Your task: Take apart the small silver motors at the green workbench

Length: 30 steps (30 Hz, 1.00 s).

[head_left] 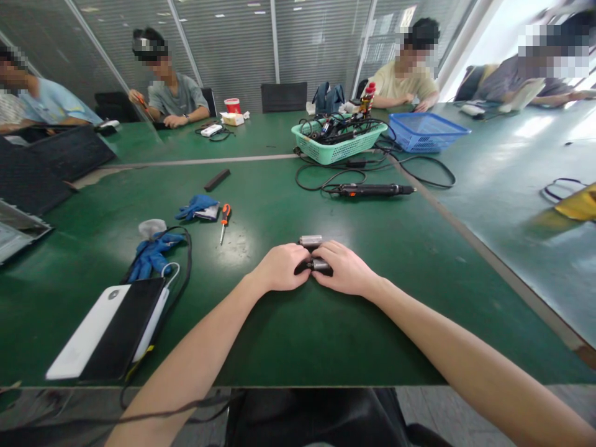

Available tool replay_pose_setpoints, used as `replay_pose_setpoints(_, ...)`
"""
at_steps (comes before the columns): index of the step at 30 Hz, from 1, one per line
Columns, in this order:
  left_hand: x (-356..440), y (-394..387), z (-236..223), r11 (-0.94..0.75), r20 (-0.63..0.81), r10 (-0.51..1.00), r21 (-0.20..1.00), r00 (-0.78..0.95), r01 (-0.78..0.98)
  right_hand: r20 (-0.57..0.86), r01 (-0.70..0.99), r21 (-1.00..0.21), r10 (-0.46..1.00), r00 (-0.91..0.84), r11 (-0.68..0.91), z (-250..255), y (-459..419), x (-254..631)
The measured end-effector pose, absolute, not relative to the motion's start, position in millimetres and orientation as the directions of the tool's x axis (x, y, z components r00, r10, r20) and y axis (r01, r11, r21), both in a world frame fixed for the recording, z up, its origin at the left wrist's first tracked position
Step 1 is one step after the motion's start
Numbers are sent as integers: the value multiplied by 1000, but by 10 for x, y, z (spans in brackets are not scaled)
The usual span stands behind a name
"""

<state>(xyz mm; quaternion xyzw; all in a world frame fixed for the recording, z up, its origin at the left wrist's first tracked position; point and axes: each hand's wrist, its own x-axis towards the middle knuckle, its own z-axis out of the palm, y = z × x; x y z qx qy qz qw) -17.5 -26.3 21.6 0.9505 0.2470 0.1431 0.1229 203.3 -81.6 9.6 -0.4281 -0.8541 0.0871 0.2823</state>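
Both my hands rest on the green table in front of me, meeting over a small dark and metallic part. My left hand is curled closed on the part's left end. My right hand has its fingers closed over the right end. A second small grey metal piece lies on the table just beyond my fingers, close to them. Most of the held part is hidden by my fingers.
An orange-handled screwdriver, blue gloves, and a phone on a white power bank lie to the left. An electric screwdriver, a green basket and a blue basket sit beyond. Several people sit at the far side.
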Motion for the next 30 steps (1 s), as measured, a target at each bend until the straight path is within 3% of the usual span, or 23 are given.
replay_pose_setpoints(30,-190,-280,176,-852,237,503,299,831,431,408,660,-417,778,-479,625,109,-845,2035)
